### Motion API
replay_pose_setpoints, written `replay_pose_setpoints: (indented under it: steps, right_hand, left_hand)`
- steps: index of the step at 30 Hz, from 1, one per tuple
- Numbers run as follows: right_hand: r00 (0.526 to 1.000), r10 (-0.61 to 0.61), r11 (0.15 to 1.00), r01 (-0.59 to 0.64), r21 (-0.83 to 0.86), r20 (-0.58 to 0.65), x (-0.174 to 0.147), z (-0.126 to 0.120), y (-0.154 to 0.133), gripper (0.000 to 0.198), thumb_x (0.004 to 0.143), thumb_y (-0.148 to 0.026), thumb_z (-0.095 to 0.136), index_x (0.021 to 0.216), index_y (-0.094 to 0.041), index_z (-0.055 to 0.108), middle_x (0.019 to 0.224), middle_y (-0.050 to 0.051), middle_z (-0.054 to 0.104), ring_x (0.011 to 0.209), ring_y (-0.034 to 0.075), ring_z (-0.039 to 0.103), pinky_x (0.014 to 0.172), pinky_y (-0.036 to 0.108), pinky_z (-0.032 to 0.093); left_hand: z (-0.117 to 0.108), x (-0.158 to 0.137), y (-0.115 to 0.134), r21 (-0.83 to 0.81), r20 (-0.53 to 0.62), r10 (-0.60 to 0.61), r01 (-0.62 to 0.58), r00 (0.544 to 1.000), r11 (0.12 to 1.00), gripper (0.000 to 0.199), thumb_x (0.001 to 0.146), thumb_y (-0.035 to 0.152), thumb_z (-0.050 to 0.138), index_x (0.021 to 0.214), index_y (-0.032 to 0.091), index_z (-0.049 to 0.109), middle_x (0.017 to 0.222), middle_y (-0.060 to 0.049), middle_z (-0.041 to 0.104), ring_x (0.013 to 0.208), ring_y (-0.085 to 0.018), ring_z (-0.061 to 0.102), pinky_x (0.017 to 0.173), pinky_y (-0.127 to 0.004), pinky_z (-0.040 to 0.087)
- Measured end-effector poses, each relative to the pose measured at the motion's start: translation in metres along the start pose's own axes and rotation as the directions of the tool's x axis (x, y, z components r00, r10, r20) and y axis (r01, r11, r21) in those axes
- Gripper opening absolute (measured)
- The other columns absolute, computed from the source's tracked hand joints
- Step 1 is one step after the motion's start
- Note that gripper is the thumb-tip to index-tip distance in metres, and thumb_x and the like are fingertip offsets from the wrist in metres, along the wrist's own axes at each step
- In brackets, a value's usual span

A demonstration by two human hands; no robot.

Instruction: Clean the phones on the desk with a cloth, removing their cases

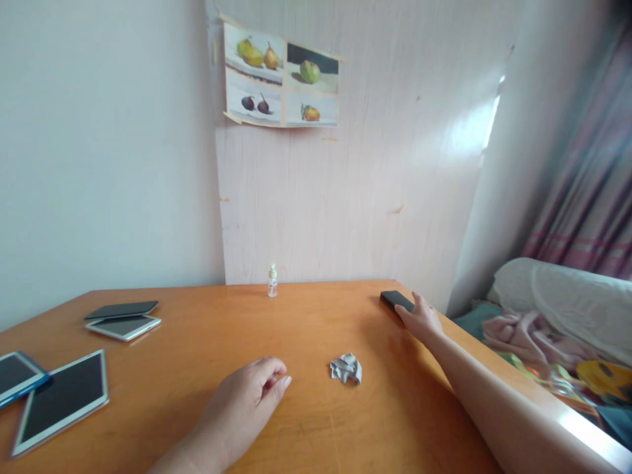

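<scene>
1. One left hand (251, 390) is nearest my camera, at 11 o'clock from the wearer, loosely curled with a small gap between thumb and forefinger. I see nothing in it.
2. At 10 o'clock I have a blue-edged tablet (14, 378) overlapping the corner of a white-edged tablet (66, 396).
3. Between 12 and 1 lies a crumpled grey wad (346, 368); cloth or paper, I can't say.
4. Farther out at 1 o'clock, the right hand (422, 318) touches the dark slab (394, 299), thumb at its near side. From my end I cannot tell whether the grasp is firm.
5. That dark slab lies flat near the table's right edge. I judge it stiff, fairly light, smooth enough to slip and fragile if dropped. I'd pinch it across its narrow width, thumb and fingers on opposite long edges.
6. Just short of 12, a small clear bottle (272, 286) stands upright near the wall (316, 230).
</scene>
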State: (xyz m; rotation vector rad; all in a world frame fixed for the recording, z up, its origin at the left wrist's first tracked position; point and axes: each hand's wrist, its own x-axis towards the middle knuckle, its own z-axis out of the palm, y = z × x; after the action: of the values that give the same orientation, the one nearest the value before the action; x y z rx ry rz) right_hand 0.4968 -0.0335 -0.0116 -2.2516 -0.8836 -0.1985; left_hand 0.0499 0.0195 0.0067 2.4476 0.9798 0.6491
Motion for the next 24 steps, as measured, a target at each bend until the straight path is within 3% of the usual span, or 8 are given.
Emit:
replay_pose_setpoints:
  steps: [5, 8, 13, 19, 22, 24]
  right_hand:
    - [0.982, -0.141, 0.972, 0.113, 0.206, 0.126, -0.043, 0.001, -0.051, 0.062, 0.084, -0.049, 0.051, 0.138, -0.020, 0.045, 0.133, 0.012, 0.059, 0.121, 0.026, 0.057, 0.100, 0.037, 0.046]
    - [0.928, -0.256, 0.855, 0.087, 0.512, 0.271, -0.092, -0.010, -0.092, 0.057, 0.082, -0.048, 0.056, 0.132, -0.020, 0.053, 0.129, 0.014, 0.062, 0.119, 0.027, 0.059, 0.097, 0.035, 0.049]
    - [0.765, -0.452, 0.790, 0.106, 0.604, 0.458, -0.177, -0.039, -0.142, 0.049, 0.080, -0.056, 0.060, 0.117, -0.025, 0.063, 0.120, 0.010, 0.068, 0.111, 0.030, 0.062, 0.089, 0.039, 0.052]
    - [0.620, -0.656, 0.672, 0.221, 0.707, 0.429, -0.261, -0.054, -0.176, 0.035, 0.085, -0.059, 0.053, 0.086, -0.027, 0.065, 0.082, 0.007, 0.068, 0.083, 0.025, 0.062, 0.073, 0.035, 0.052]
    - [0.536, -0.724, 0.608, 0.199, 0.768, 0.434, -0.300, -0.055, -0.191, 0.034, 0.087, -0.057, 0.051, 0.080, -0.026, 0.063, 0.076, 0.005, 0.063, 0.077, 0.022, 0.059, 0.067, 0.030, 0.051]
    - [0.473, -0.755, 0.585, 0.174, 0.792, 0.454, -0.325, -0.055, -0.199, 0.035, 0.088, -0.058, 0.050, 0.076, -0.026, 0.061, 0.072, 0.004, 0.059, 0.072, 0.021, 0.056, 0.063, 0.028, 0.049]
  left_hand:
    - [-0.002, -0.001, 0.004, -0.012, -0.071, 0.034, -0.035, 0.997, 0.999, 0.020, 0.090, 0.037, 0.049, 0.088, 0.024, 0.065, 0.081, 0.000, 0.067, 0.074, -0.014, 0.060, 0.066, -0.023, 0.040]
    - [-0.004, -0.003, 0.004, -0.020, -0.129, 0.066, -0.069, 0.990, 0.997, 0.020, 0.090, 0.035, 0.051, 0.083, 0.023, 0.065, 0.080, 0.000, 0.068, 0.074, -0.014, 0.061, 0.066, -0.023, 0.041]
    - [-0.010, -0.009, 0.009, -0.108, -0.234, 0.102, -0.130, 0.967, 0.986, 0.021, 0.089, 0.033, 0.052, 0.080, 0.022, 0.068, 0.078, 0.000, 0.069, 0.073, -0.014, 0.061, 0.067, -0.023, 0.043]
    - [-0.040, -0.017, 0.034, -0.261, -0.420, 0.040, -0.163, 0.906, 0.952, 0.029, 0.093, 0.041, 0.050, 0.088, 0.018, 0.068, 0.075, -0.001, 0.067, 0.068, -0.012, 0.058, 0.064, -0.023, 0.044]
    - [-0.061, -0.046, 0.042, -0.324, -0.510, -0.003, -0.189, 0.860, 0.927, 0.032, 0.095, 0.042, 0.046, 0.095, 0.017, 0.066, 0.077, -0.002, 0.066, 0.068, -0.012, 0.057, 0.064, -0.023, 0.044]
    - [-0.072, -0.081, 0.042, -0.315, -0.566, -0.034, -0.177, 0.824, 0.932, 0.030, 0.096, 0.040, 0.046, 0.097, 0.017, 0.065, 0.080, -0.002, 0.065, 0.071, -0.012, 0.058, 0.067, -0.023, 0.045]
